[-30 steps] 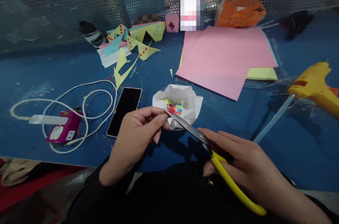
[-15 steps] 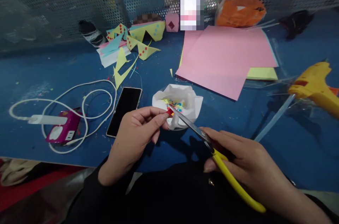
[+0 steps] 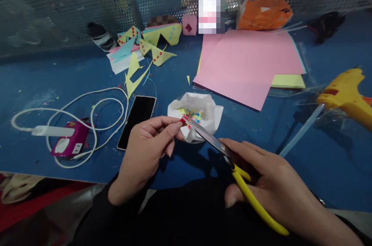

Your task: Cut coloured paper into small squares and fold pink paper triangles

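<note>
Between its thumb and forefinger my left hand pinches a small red piece of paper. My right hand grips yellow-handled scissors; their blades point up and left, with the tips at the red piece. Both the piece and the blade tips are over the near left part of a crumpled white paper-lined bowl. Inside the bowl lie many tiny bits in yellow, blue, red and white. Part of my right fingers is hidden behind the scissor handles.
A phone and a purple power adapter with a looped white cable lie left. Cut yellow paper shapes stand behind. Pink sheets, an orange bag and a yellow glue gun are to the right.
The red piece in my left fingers has shifted slightly left and looks smaller. My right thumb has moved a little lower, and the scissor handles have shifted slightly.
</note>
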Demonstrator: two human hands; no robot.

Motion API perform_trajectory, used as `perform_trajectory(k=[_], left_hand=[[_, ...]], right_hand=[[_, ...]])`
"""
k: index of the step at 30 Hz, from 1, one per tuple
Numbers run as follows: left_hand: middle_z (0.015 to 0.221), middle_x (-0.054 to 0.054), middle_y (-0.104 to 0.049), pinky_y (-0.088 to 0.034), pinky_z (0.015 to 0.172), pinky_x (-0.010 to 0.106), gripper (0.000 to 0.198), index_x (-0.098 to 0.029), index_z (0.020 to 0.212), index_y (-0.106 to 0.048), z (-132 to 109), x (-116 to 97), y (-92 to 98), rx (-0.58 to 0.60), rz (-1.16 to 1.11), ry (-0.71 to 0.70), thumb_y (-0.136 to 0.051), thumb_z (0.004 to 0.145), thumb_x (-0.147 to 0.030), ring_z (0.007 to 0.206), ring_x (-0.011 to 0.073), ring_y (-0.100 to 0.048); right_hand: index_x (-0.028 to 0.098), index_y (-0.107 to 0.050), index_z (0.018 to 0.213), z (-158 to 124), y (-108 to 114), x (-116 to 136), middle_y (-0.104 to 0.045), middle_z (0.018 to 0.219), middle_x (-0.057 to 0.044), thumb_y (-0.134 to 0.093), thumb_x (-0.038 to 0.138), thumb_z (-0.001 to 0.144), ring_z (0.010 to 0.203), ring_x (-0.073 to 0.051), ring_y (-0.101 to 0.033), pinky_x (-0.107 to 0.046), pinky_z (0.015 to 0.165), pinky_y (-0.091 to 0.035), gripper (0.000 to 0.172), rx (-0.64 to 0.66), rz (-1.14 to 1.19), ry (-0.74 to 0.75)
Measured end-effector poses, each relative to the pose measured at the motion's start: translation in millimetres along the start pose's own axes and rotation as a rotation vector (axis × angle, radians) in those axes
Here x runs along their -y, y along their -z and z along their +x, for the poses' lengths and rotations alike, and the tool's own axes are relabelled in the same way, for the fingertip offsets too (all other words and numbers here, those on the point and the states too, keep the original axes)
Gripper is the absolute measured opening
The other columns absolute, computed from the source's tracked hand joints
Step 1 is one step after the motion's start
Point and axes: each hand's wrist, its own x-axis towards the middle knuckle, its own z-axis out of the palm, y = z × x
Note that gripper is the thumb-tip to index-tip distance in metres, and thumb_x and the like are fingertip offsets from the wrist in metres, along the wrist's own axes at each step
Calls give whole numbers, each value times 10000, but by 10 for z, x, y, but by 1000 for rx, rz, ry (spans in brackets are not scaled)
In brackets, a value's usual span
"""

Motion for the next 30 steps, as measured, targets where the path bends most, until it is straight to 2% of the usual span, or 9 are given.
perform_trajectory(k=[4,10,18,30], left_hand=[[640,-1,-684,-285,388,164,124,-176,818,-752,6,15,8,18,12,-4,-745,819,-300,401,33,-441],[640,-7,-684,-345,433,158,125,-177,806,-735,-7,-18,3,45,80,22,-728,841,-296,437,43,-454],[646,-3,-684,-378,450,181,135,-187,810,-735,-5,-10,5,50,120,14,-718,844,-317,450,68,-484],[642,-28,-671,-350,456,149,116,-207,798,-731,-18,-6,18,77,114,21,-718,858,-306,465,47,-471]], right_hand=[[242,-591,1323,6,0,-4,-644,790,2,-765,682,703,621,-181,-636,-287,534,-542,780,8,7,29],[224,-615,1290,26,-1,4,-621,756,15,-752,564,803,617,-160,-618,-255,524,-513,609,30,41,45],[227,-611,1327,15,7,0,-653,797,-7,-707,537,859,656,-168,-647,-267,564,-541,570,30,78,47],[246,-607,1332,11,20,22,-660,808,2,-717,428,880,680,-166,-658,-267,591,-540,499,97,148,2]])
